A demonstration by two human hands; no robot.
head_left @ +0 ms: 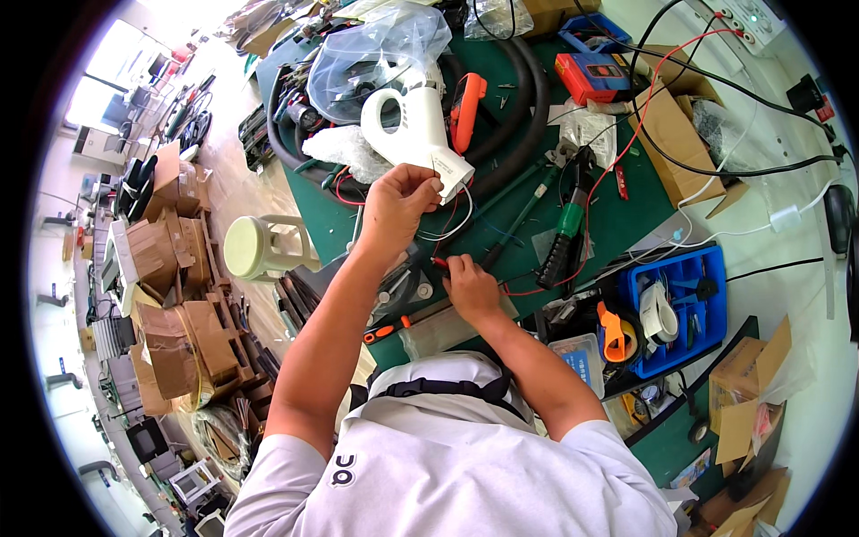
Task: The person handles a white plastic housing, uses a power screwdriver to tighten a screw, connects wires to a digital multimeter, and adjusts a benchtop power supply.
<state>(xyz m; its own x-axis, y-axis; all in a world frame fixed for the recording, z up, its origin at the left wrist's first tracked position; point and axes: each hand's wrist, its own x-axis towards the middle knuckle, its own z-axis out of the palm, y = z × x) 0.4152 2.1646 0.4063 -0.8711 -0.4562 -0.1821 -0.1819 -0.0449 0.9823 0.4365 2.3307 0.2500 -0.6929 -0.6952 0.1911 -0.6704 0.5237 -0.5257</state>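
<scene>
The fingers of the left hand [398,199] are curled tight around the lower end of a white handle-shaped housing [414,134], which is lifted above the green desk [626,215]. Thin white and red wires [452,222] hang out of this housing, just below the left fingers. The fingers of the right hand [470,285] are pressed together and pinch a thin red wire [440,262] just below the housing, close to the desk surface.

Behind the housing lies a clear plastic bag [380,49], and a thick black hose [528,107] curves around it. An orange meter [467,109] lies just right of the housing, and a green-handled crimping tool [565,224] lies further right. A blue compartment tray [684,304] stands well to the right and below the housing. A cream stool [259,248] stands left of the housing, beside the desk.

The left forearm rises steeply from the lower edge, with the wrist bent toward the housing. The right forearm is lower and shorter in view, its hand below the left hand.
</scene>
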